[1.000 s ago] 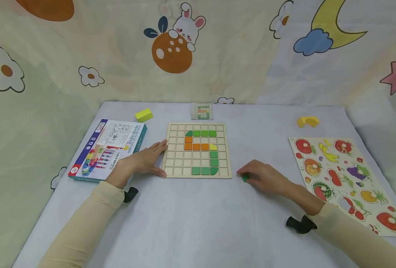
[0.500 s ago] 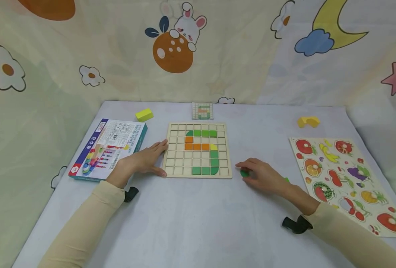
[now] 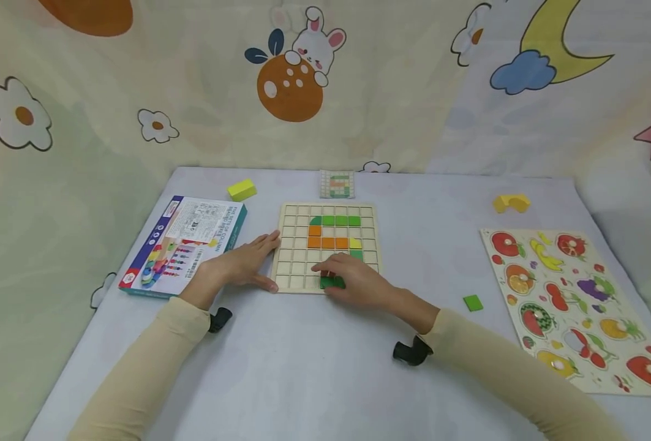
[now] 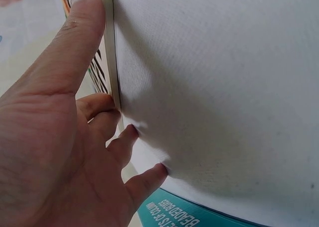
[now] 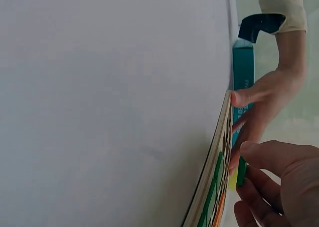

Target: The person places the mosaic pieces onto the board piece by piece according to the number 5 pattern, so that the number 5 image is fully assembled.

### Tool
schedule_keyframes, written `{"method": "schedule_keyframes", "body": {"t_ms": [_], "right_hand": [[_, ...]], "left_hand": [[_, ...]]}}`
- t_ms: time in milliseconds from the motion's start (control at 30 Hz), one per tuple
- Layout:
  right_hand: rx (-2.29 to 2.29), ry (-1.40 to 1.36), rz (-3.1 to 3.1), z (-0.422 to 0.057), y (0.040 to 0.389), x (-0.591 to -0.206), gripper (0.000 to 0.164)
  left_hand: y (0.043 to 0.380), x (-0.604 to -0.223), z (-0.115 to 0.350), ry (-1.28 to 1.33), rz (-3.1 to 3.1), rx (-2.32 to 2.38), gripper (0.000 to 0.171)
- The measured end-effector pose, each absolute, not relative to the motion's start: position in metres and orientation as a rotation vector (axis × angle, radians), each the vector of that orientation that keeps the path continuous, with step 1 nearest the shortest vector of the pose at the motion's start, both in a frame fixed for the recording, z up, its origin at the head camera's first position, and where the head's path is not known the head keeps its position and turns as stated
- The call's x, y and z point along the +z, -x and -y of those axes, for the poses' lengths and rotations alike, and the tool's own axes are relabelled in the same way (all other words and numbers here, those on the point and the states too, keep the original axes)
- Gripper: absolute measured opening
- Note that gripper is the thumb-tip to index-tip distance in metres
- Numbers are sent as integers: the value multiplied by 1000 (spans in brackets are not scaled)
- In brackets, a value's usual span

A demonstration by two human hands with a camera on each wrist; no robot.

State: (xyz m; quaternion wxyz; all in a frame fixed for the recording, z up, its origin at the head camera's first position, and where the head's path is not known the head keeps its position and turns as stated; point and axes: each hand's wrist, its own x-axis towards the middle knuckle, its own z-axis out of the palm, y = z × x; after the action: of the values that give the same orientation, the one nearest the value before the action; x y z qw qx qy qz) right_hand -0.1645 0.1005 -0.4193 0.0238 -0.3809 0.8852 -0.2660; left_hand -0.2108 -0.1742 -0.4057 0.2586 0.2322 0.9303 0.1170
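A square wooden grid board (image 3: 292, 269) lies mid-table with green, orange and yellow tiles set in its cells. My left hand (image 3: 245, 263) rests along the board's left edge, thumb at the near corner and fingers extended; the left wrist view shows thumb (image 4: 75, 47) and fingertips at the board's side. Over the board's near rows, my right hand (image 3: 361, 283) covers some tiles. Between its thumb and fingers it pinches a thin green tile (image 5: 241, 171), held close to the board face in the right wrist view. Another green tile (image 3: 473, 302) lies on the table to the right.
A teal-edged toy box (image 3: 193, 226) lies left of the board, with a yellow-green block (image 3: 242, 190) behind it. A small pattern card (image 3: 337, 184) sits beyond the board. Rightward are a yellow arch block (image 3: 512, 203) and a fruit puzzle board (image 3: 570, 269).
My right hand has moved left from beside the board to above its near rows, carrying the green tile. The loose green tile on the right is now uncovered. My left hand stays put.
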Motion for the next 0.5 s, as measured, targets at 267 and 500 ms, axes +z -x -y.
{"method": "schedule_keyframes", "body": {"t_ms": [267,500], "right_hand": [[-752,1092,-2677,-68,177,-422,39],[-806,1063,-2650,-64,182,-427,38]], "left_hand": [[212,-404,173,-631,-2522,320,109],[213,-407,177,-634,-2522,313,109]]}}
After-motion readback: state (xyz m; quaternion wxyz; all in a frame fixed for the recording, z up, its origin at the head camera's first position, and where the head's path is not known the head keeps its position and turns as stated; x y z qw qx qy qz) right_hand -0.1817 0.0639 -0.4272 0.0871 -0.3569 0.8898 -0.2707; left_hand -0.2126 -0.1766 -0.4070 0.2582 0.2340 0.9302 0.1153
